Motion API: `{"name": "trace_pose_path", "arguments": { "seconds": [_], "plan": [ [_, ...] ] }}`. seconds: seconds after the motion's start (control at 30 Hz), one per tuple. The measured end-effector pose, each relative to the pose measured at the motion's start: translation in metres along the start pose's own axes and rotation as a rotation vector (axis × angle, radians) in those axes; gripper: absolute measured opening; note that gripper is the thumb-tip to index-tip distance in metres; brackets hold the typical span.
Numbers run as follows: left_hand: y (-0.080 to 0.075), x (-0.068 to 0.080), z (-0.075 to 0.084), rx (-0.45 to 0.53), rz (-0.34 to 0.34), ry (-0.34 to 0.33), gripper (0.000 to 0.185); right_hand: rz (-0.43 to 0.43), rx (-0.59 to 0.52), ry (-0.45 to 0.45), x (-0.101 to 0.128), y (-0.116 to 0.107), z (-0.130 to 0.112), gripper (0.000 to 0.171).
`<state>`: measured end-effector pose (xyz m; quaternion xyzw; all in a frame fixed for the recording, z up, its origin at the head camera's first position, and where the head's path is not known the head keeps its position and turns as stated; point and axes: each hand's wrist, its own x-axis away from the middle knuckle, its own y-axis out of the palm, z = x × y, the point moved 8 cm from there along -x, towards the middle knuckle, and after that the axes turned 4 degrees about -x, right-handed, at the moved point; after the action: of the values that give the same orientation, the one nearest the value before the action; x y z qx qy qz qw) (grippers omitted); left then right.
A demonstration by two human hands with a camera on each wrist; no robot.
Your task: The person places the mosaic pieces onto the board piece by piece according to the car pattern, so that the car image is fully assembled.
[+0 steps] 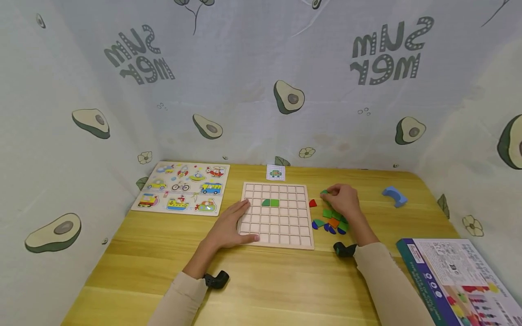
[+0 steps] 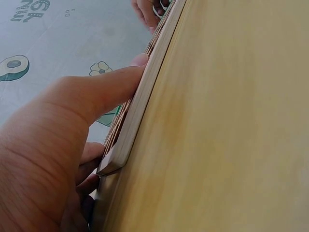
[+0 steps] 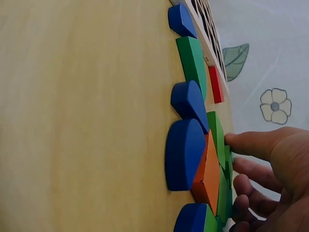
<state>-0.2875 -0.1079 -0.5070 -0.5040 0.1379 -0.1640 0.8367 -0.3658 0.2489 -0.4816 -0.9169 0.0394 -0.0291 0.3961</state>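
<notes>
A light wooden grid board (image 1: 279, 228) lies on the table, with a green quarter-round piece (image 1: 266, 202) and a green square (image 1: 275, 203) side by side in its cells. My left hand (image 1: 230, 226) rests spread over the board's near left corner; in the left wrist view its thumb (image 2: 111, 89) lies on the board's edge. Right of the board, my right hand (image 1: 344, 199) pinches a small green piece (image 1: 324, 192) at the far end of a pile. Around it lie green pieces, an orange square (image 1: 334, 222), blue rounded pieces (image 3: 186, 154) and a red piece (image 1: 312, 203).
Behind the board stands a small pattern card (image 1: 275, 173) showing a green figure. A vehicle picture puzzle (image 1: 187, 188) lies at the back left. To the right are a blue arch block (image 1: 394, 196) and a printed box (image 1: 456, 276). A patterned curtain surrounds the table.
</notes>
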Motion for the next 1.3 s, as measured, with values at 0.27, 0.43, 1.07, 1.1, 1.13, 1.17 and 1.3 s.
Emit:
{"name": "trace_pose_path", "arguments": {
  "seconds": [0.27, 0.43, 1.07, 1.1, 1.13, 1.17, 1.3],
  "plan": [
    [-0.001, 0.000, 0.002, -0.009, -0.001, 0.005, 0.110, 0.005, 0.012, 0.027, 0.002, -0.003, 0.001, 0.041],
    [-0.002, 0.001, 0.003, -0.007, -0.001, 0.010, 0.110, 0.001, 0.009, -0.009, 0.002, -0.003, -0.001, 0.040],
    [-0.001, 0.002, -0.001, 0.005, 0.001, -0.003, 0.110, -0.075, -0.026, -0.178, 0.024, 0.013, -0.038, 0.033],
    [-0.001, 0.002, -0.001, 0.005, 0.001, -0.002, 0.110, -0.077, -0.028, -0.182, 0.025, 0.014, -0.039, 0.032],
    [-0.001, 0.002, 0.000, 0.003, 0.000, -0.002, 0.110, -0.077, -0.024, -0.189, 0.026, 0.016, -0.040, 0.031],
    [-0.001, 0.002, 0.000, 0.003, 0.001, -0.001, 0.110, -0.079, -0.024, -0.194, 0.026, 0.018, -0.041, 0.031],
    [-0.003, 0.001, 0.002, 0.002, -0.002, -0.002, 0.110, -0.096, -0.045, -0.228, 0.029, 0.028, -0.047, 0.030]
  ]
}}
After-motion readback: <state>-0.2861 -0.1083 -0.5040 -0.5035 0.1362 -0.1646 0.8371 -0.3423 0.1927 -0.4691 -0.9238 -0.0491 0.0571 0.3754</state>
